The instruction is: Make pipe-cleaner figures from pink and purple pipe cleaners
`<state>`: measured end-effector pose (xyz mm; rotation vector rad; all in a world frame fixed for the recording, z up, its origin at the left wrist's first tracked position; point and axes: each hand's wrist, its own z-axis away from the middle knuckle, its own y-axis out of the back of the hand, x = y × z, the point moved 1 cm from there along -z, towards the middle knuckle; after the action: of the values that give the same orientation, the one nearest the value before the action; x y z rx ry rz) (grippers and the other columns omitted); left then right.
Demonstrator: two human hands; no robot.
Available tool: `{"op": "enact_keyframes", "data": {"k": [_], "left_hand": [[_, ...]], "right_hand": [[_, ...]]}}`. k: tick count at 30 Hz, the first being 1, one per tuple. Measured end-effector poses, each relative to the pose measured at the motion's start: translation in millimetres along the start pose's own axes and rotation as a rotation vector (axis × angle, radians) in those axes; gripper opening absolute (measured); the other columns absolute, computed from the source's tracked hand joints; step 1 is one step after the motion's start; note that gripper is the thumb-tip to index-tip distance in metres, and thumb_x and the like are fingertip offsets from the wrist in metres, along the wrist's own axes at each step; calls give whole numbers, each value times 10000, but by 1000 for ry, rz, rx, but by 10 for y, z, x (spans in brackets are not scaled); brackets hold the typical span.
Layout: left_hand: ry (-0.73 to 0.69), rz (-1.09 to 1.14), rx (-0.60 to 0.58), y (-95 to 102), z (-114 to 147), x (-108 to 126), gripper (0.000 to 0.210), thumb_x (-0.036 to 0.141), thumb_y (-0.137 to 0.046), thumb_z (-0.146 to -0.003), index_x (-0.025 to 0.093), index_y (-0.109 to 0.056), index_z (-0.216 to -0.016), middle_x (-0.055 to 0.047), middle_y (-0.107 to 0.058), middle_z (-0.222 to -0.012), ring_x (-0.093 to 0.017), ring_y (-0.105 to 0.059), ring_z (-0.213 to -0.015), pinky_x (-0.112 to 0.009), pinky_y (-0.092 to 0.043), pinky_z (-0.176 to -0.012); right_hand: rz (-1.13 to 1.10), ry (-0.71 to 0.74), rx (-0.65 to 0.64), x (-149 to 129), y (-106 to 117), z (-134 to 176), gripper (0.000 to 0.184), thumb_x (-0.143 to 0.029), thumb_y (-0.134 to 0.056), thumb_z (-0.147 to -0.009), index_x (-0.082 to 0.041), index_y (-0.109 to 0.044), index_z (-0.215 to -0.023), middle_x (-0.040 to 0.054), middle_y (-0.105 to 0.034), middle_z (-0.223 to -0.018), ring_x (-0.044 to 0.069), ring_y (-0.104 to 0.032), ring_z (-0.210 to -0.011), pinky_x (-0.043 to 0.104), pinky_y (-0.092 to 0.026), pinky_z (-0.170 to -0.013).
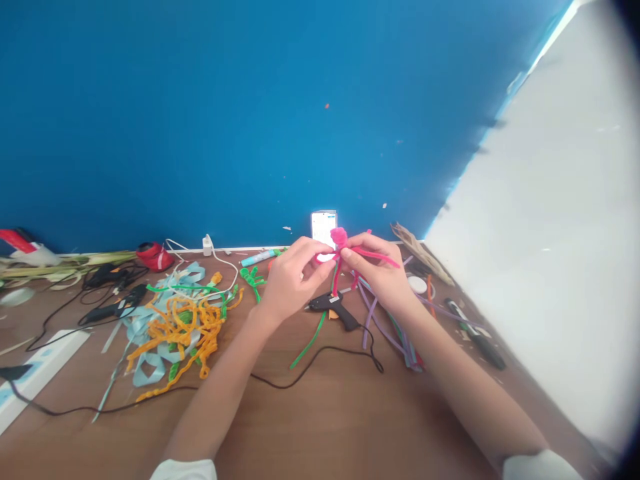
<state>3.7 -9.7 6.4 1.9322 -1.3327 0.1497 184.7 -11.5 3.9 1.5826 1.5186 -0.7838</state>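
The left hand (300, 270) and right hand (375, 267) meet above the desk (310, 427), thumbs and fingertips of both pinched on a pink fuzzy piece (339, 237), its top a compact, plush knot and its loose strands thin and soft, one jutting right across the right hand. Behind it, a bright, flat, rectangular phone (323, 223) leans on the smooth blue wall (250, 120). Just below the hands lies a black plastic glue gun (334, 305), its cord curving away near a slim green stem (310, 343). Purple strips (373, 320) fan out beneath the right forearm; further left, curly orange fuzzy strands (195, 327) tangle over glossy pale-blue ribbon (149, 370), near a long white power strip (50, 360).
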Motion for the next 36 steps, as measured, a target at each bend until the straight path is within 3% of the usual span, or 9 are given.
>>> {"op": "enact_keyframes", "data": {"k": [3, 9, 12, 17, 21, 24, 30, 33, 36], "left_hand": [[-149, -189, -14, -6, 13, -42, 157, 303, -577, -956, 199, -658, -1041, -59, -698, -1021, -156, -645, -925, -269, -487, -763], [-140, -227, -46, -89, 40, -59, 215, 281, -500, -989, 172, -661, -897, -48, -674, -873, -141, -602, -788, -266, -424, -686], [62, 68, -19, -127, 42, 12, 274, 311, -508, -976, 162, -621, -776, -22, -606, -745, -119, -543, -698, -253, -407, -653], [670, 907, -94, -170, 42, 124, 380, 434, -598, -876, 163, -506, -627, 55, -391, -517, -52, -310, -429, -207, -224, -420], [833, 1156, -196, -168, 43, 153, 337, 409, -647, -840, 152, -533, -655, 64, -379, -538, -33, -308, -434, -182, -235, -426], [698, 931, -124, -173, 39, 127, 275, 414, -645, -871, 153, -610, -791, 23, -533, -661, -53, -445, -520, -182, -344, -484], [117, 117, 112, -112, 34, 69, 198, 324, -647, -905, 217, -647, -1071, -32, -674, -993, -129, -614, -814, -243, -486, -686], [-107, -176, 126, -97, 47, 37, 214, 271, -629, -923, 223, -645, -1132, -51, -678, -1070, -144, -635, -912, -243, -489, -718], [-205, -310, 161, -110, 64, 5, 139, 247, -601, -942, 203, -655, -1063, -47, -689, -1006, -133, -641, -871, -237, -473, -711]], "right_hand": [[-67, -43, -29, -19, 1, -6, 184, -369, -699, -859, -187, -695, -831, -6, -664, -668, 148, -612, -616, 290, -487, -610], [49, 33, -56, -37, -24, 5, 183, -362, -701, -864, -184, -714, -824, 13, -697, -732, 152, -621, -675, 279, -483, -629], [77, 125, -62, -11, -36, 23, 135, -323, -687, -884, -191, -713, -865, 6, -700, -749, 145, -621, -676, 272, -482, -628], [254, 499, -91, 40, -28, 47, 120, -183, -636, -917, -215, -706, -1008, 21, -716, -828, 150, -612, -720, 295, -471, -685], [432, 678, -78, 58, 18, 33, 137, -153, -614, -916, -204, -696, -1013, 51, -710, -850, 178, -599, -768, 330, -461, -731], [365, 512, -37, 56, 53, 8, 82, -219, -634, -919, -221, -690, -979, 16, -694, -790, 166, -601, -718, 318, -462, -701], [-45, 43, -16, 51, 44, -19, 172, -370, -679, -890, -199, -689, -879, -1, -678, -728, 158, -620, -679, 296, -485, -654], [-152, -53, -56, 24, 21, -14, 193, -383, -705, -867, -191, -692, -869, -1, -666, -694, 159, -621, -664, 298, -492, -647], [-116, -35, -91, -25, 7, -4, 199, -385, -702, -870, -187, -689, -850, -2, -661, -688, 155, -612, -659, 292, -485, -639]]}}
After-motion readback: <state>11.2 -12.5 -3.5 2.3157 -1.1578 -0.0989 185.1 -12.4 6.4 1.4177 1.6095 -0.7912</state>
